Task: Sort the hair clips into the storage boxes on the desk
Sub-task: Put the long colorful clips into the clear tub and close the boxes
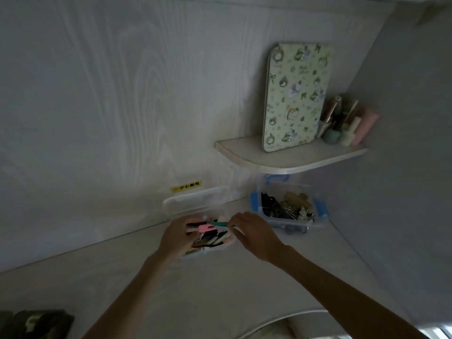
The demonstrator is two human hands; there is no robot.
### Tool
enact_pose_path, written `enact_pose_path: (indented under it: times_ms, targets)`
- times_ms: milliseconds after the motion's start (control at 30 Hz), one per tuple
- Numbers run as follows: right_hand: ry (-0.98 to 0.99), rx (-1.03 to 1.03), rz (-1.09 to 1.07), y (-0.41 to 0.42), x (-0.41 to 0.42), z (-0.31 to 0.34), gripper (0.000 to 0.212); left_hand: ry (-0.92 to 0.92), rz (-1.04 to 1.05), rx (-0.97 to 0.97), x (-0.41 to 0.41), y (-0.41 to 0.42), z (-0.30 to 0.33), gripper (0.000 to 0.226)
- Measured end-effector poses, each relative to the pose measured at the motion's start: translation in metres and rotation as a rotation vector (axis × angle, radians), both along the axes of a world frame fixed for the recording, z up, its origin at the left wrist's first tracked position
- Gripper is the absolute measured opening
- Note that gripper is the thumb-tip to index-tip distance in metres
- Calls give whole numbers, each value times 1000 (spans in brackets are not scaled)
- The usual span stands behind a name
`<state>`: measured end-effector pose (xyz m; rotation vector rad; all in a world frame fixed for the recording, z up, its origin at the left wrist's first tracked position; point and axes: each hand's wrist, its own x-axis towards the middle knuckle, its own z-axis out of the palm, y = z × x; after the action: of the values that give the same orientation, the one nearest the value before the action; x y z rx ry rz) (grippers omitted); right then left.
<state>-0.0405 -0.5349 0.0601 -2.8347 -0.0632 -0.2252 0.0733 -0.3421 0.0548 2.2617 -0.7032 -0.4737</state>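
A clear storage box (195, 254) with its lid (193, 201) tipped back stands on the desk, full of coloured hair clips. Over it my left hand (175, 237) holds a pink clip (205, 227). My right hand (252, 234) pinches a green clip (219, 224) at the same spot, and the two clips touch end to end. A second clear box with blue latches (254, 201) sits to the right near the wall. It holds black and gold clips (286, 206).
A small shelf (293, 160) juts from the wall above the blue-latched box, carrying a patterned green tin (297, 94) and a cluster of cosmetics (347, 123). A yellow warning label (186, 186) is stuck on the wall. A dark object (36, 324) lies at the desk's near left.
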Motion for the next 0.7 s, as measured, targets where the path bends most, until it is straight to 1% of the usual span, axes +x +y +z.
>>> enact_pose_path:
  times_ms: [133, 200, 300, 367, 400, 500, 567, 633, 700]
  targets:
    - [-128, -59, 72, 25, 21, -6, 19, -42, 158, -2, 3, 31, -1, 34]
    - [-131, -45, 93, 39, 31, -20, 19, -55, 195, 29, 8, 54, -6, 30]
    - [64, -42, 128, 52, 41, -40, 36, -69, 269, 54, 12, 82, -9, 31]
    - [159, -18, 146, 53, 46, -40, 50, -65, 315, 12, 17, 90, -5, 34]
    - [178, -6, 163, 52, 49, -38, 53, -63, 334, -14, 19, 92, -2, 35]
    - [97, -26, 198, 43, 51, -27, 46, -66, 376, -73, 27, 91, 9, 39]
    - [20, 11, 199, 39, 45, -23, 42, -72, 375, -98, 32, 88, 16, 40]
    - [-69, 73, 179, 33, 33, -19, 37, -81, 358, -117, 34, 83, 24, 41]
    - [-200, 48, 128, 25, 22, -10, 30, -127, 330, -126, 36, 77, 33, 43]
